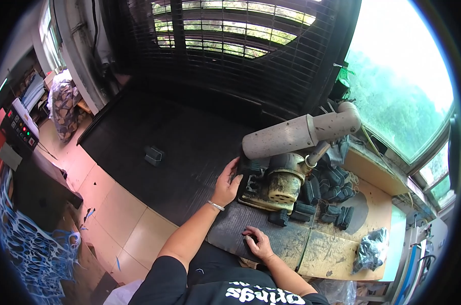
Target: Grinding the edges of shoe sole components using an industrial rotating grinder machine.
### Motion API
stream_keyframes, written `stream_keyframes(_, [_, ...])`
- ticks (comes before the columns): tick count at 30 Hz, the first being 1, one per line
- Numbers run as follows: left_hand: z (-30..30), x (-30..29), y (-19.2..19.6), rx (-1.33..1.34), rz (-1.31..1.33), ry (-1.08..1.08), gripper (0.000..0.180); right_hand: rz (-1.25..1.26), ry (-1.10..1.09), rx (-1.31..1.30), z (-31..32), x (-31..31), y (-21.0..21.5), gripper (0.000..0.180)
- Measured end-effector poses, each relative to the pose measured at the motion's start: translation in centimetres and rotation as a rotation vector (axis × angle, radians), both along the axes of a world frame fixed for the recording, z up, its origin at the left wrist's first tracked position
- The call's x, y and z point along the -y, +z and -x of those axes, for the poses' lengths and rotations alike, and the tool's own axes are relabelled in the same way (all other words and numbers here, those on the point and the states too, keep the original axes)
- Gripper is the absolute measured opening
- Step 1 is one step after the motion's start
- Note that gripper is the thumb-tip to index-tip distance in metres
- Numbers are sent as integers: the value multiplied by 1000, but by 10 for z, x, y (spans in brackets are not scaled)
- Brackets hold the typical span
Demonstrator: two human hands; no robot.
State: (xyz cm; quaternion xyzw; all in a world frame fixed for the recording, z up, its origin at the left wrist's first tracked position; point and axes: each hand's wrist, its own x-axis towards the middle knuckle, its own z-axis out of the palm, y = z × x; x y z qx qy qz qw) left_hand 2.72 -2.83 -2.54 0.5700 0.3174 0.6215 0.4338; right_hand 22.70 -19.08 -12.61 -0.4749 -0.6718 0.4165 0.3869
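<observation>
My left hand [227,184], with a pale bracelet at the wrist, is against the left side of a small cream machine [284,185]. Its thumb and fingers close on a dark block-shaped piece [249,168] there, partly hidden by the hand and the shadow. My right hand [260,243] hovers at the front of the dark worktop [230,236], its fingers loosely bent and apart, with nothing clear in them. Above the machine runs a thick grey cylinder [281,137]. Several black grooved blocks [312,190] lie bundled to its right, and one short block [279,218] sits before it.
A lone dark block [154,155] lies on the black board at left. On the wooden board [322,254] at right rests a crumpled plastic bag [371,249]. A dark grille [215,30] stands behind, a window [398,86] at right, and a control box [22,127] at far left.
</observation>
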Motion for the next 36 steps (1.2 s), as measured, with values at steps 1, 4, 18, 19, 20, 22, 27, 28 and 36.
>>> stream_keyframes(1, [1, 2, 0, 12, 7, 3, 55, -3, 1, 0, 0, 0, 0, 38])
stream_keyframes(4, [5, 6, 2, 31, 19, -10, 55, -4, 0, 5, -1, 0, -1, 38])
stream_keyframes(18, [28, 19, 11, 64, -50, 15, 56, -40, 4, 26, 0, 0, 4, 37])
stream_keyframes(19, [30, 20, 13, 56, -55, 16, 56, -38, 7, 31, 0, 0, 4, 38])
stream_keyframes(20, [32, 21, 14, 48, -60, 17, 56, -38, 7, 31, -1, -1, 4, 38])
stream_keyframes(22, [34, 23, 16, 46, -57, 2, 56, -42, 10, 35, -1, -1, 3, 38])
stream_keyframes(27, [35, 21, 14, 21, -56, -32, 57, -39, 7, 39, 0, -1, 5, 38])
stream_keyframes(28, [33, 20, 13, 22, -61, -28, 56, -33, 5, 34, 0, 0, 4, 38])
stream_keyframes(36, [23, 12, 2, -12, -27, -40, 55, -3, 8, 16, -1, 0, 1, 38])
